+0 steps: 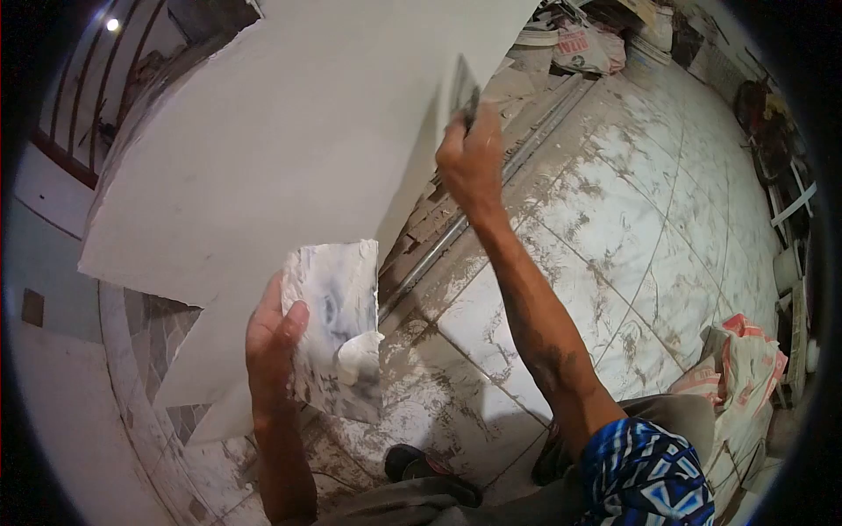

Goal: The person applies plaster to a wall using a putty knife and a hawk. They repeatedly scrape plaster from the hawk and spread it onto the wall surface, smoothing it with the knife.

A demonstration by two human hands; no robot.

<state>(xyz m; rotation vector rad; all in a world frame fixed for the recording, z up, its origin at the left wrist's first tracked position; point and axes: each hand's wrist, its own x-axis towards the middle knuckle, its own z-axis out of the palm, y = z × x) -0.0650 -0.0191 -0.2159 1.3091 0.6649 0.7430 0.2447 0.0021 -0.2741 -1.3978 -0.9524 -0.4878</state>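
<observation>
My left hand [274, 333] grips a rectangular plaster hawk [331, 307] by its left edge, thumb on top. White plaster [358, 355] is smeared over its face, with a thicker lump near the lower right. Farther forward, my right hand [474, 158] is closed around a flat trowel [461, 92], its blade pointing up and seen nearly edge-on. The blade is right at the right side of a large pale panel [289, 131], whose left and lower edges are jagged.
A metal pipe [447, 238] runs along the dusty tiled floor [631, 202]. Sacks [588, 48] and buckets [649, 53] stand at the back. Another sack [737, 364] lies at the right, near scrap along the wall. My shoe [421, 465] is below the hawk.
</observation>
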